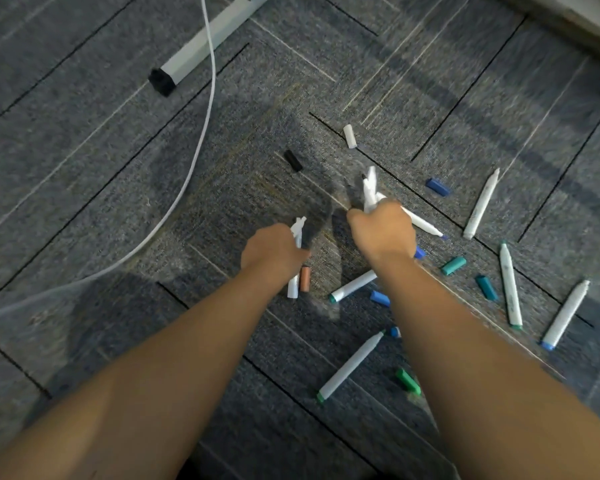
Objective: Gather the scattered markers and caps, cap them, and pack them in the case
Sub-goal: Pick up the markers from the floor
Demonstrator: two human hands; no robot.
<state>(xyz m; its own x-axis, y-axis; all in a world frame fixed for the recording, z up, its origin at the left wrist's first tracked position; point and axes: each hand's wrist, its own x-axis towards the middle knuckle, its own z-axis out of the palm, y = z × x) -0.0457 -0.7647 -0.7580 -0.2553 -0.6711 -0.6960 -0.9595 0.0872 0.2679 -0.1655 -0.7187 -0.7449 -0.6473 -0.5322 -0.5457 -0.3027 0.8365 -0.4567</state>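
Observation:
White markers lie scattered on grey carpet. My left hand [274,251] grips a small bunch of white markers [298,230], whose lower ends stick out beside an orange cap [305,278]. My right hand [383,230] grips another bunch of markers [370,187] pointing away from me. Loose uncapped markers lie to the right and near me: one with a green end [350,367], one at the right [481,204], another [510,285] beside it. Loose caps include a black cap [293,160], a white cap [350,136], a blue cap [438,187], teal caps [453,265] and a green cap [408,381]. No case is in view.
A white cable [201,133] curves across the carpet on the left. A grey metal furniture leg with a black foot [187,57] lies at the upper left. A pale furniture edge [568,15] crosses the top right corner.

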